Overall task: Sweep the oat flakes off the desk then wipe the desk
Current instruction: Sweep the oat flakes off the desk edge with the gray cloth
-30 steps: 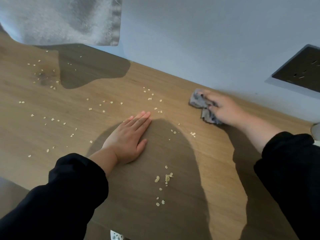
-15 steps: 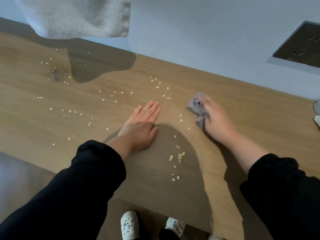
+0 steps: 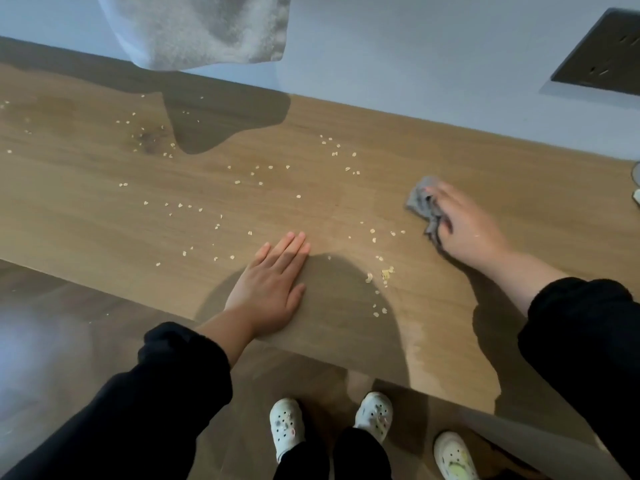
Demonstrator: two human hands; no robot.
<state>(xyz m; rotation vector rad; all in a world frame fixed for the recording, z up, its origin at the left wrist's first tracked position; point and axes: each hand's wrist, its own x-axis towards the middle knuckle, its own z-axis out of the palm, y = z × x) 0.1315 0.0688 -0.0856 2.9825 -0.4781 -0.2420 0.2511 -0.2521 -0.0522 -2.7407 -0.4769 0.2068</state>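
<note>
Head cam: one hand flat on the desk point(image 3: 86, 220), the other on a rag, oats all over

The left hand point(image 3: 270, 292) lay palm down near the front edge, fingers straight and together, holding nothing. The right hand point(image 3: 467, 230) had its fingers bunched round a crumpled grey cloth point(image 3: 420, 202), pressing it onto the wood off to the right. The oat flakes point(image 3: 386, 273) were still on the desk: a small clump between the two hands, and loose ones scattered across the middle and left. A pale towel point(image 3: 201, 29) hung over the back edge, a dark socket panel point(image 3: 602, 60) sat on the wall, and white clogs point(image 3: 285, 424) showed on the floor below.
</note>
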